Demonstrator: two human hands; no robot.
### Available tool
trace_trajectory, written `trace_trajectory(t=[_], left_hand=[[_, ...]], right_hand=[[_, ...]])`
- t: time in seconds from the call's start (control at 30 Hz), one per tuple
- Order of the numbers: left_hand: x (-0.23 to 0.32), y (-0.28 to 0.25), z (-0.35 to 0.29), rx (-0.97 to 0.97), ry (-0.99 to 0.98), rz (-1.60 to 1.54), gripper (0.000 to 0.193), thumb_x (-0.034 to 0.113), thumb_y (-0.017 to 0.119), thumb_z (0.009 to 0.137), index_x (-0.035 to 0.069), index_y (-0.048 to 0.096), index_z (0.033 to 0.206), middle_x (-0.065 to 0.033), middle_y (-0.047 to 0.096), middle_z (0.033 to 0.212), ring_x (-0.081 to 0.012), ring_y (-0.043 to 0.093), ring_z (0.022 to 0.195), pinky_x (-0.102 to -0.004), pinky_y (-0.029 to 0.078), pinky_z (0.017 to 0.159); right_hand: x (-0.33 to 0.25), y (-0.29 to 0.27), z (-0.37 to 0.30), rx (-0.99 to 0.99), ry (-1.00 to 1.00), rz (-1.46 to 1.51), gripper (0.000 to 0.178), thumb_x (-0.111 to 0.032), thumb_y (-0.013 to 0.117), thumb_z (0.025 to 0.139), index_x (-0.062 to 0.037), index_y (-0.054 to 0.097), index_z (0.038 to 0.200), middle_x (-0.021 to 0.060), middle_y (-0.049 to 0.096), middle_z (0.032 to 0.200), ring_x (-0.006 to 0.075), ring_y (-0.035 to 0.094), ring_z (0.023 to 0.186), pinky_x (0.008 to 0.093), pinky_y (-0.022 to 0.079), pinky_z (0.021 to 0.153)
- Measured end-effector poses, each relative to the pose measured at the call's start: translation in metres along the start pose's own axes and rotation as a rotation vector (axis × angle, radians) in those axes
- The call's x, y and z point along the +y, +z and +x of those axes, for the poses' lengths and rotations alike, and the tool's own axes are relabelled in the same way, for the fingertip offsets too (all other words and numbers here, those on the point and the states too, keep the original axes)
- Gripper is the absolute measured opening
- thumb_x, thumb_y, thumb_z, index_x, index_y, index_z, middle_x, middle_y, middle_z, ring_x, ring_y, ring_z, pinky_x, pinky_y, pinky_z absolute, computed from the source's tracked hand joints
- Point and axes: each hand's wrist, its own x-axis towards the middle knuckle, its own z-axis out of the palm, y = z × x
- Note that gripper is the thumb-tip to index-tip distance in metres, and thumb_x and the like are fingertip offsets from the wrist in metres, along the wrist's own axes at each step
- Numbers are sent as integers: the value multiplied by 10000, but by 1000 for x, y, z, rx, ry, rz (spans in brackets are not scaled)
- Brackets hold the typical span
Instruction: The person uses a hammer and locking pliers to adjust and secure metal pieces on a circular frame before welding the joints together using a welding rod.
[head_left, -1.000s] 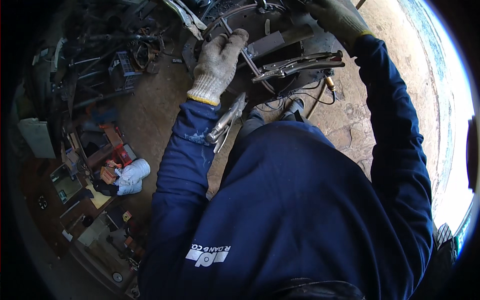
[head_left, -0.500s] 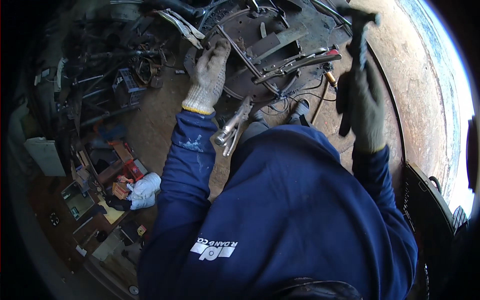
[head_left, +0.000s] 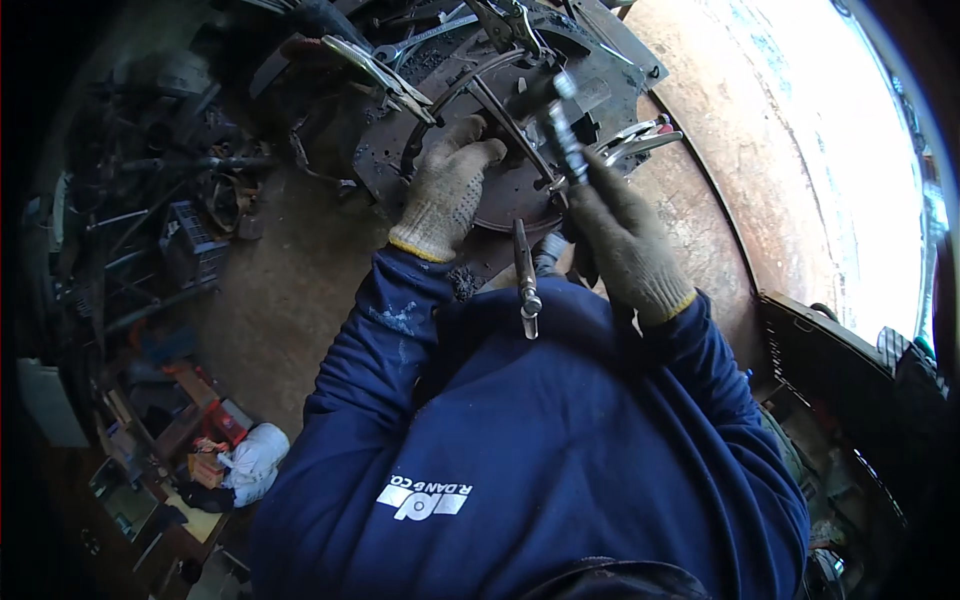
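My right hand [head_left: 628, 232], in a knitted work glove, is closed around a hammer [head_left: 566, 135]. The hammer's head is raised over the right part of a metal frame of bent bars [head_left: 505, 120], blurred by motion. At the frame's left side, my gloved left hand [head_left: 447, 190] has its fingers bent inward; what they grip is hidden. Beneath the frame lies a dark steel plate [head_left: 510, 205]. Locking pliers [head_left: 380, 78] clamp on near my left hand's fingertips. Another pair of locking pliers [head_left: 526, 275] hangs at the near edge, close to my body.
More locking pliers [head_left: 640, 140] sit on the right side, and others [head_left: 505, 28] at the far side. A combination wrench [head_left: 425, 38] lies at the far left of the plate. Metal scrap and a crate [head_left: 190, 245] stand on the left. A dark metal cabinet [head_left: 830, 345] is at right.
The hammer in my right hand has swung left and inward, from out at the right to over the frame. My left hand has shifted slightly right and nearer, and the view has turned.
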Motion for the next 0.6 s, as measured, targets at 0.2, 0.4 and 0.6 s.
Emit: trace_trajectory(t=[0.2, 0.4, 0.6], left_hand=[[14, -4, -3, -135, -16, 108, 345, 103, 571, 938, -22, 667, 1245, -95, 688, 1137, -160, 635, 1040, -291, 502, 956], [2, -8, 9, -214, 27, 35, 296, 128, 546, 936, 16, 700, 1163, -92, 697, 1062, -163, 652, 961, -298, 524, 883], [-2, -7, 8, -194, 28, -44, 255, 128, 580, 936, 27, 704, 1135, -77, 696, 1026, -165, 654, 940, -322, 530, 864]], right_hand=[[-24, 4, -9, 161, -238, 337, 531, -218, 500, 1100, -18, 355, 1571, 56, 612, 808, 105, 522, 491, 238, 432, 433], [2, 13, 9, 89, 75, 142, 522, -251, 549, 1086, -52, 410, 1548, 15, 569, 779, 87, 516, 536, 255, 432, 448], [-31, -2, -10, 95, -315, 348, 524, -228, 486, 1104, 7, 359, 1555, 59, 577, 749, 104, 492, 486, 256, 412, 413]])
